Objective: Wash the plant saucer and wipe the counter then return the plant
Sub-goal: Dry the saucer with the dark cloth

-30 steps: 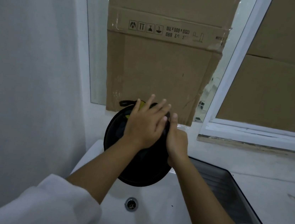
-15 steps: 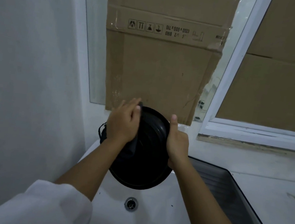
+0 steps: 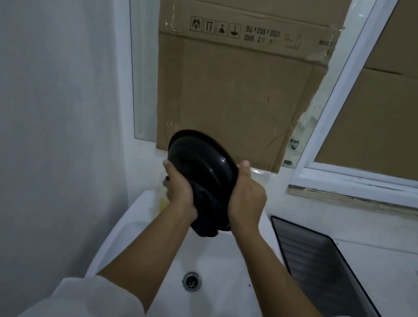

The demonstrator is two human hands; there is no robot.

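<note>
My left hand [image 3: 181,190] presses one dark cloth [image 3: 205,210] against the near side of the single black saucer [image 3: 199,167], held on edge above the white sink [image 3: 216,259]. My right hand [image 3: 246,197] clamps its right rim. One dark tray [image 3: 327,275] lies rightward.

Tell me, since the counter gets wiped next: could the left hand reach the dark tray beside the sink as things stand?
Probably not: the left hand is gripping a dark cloth against the saucer, and the right forearm lies between it and the tray.
</note>
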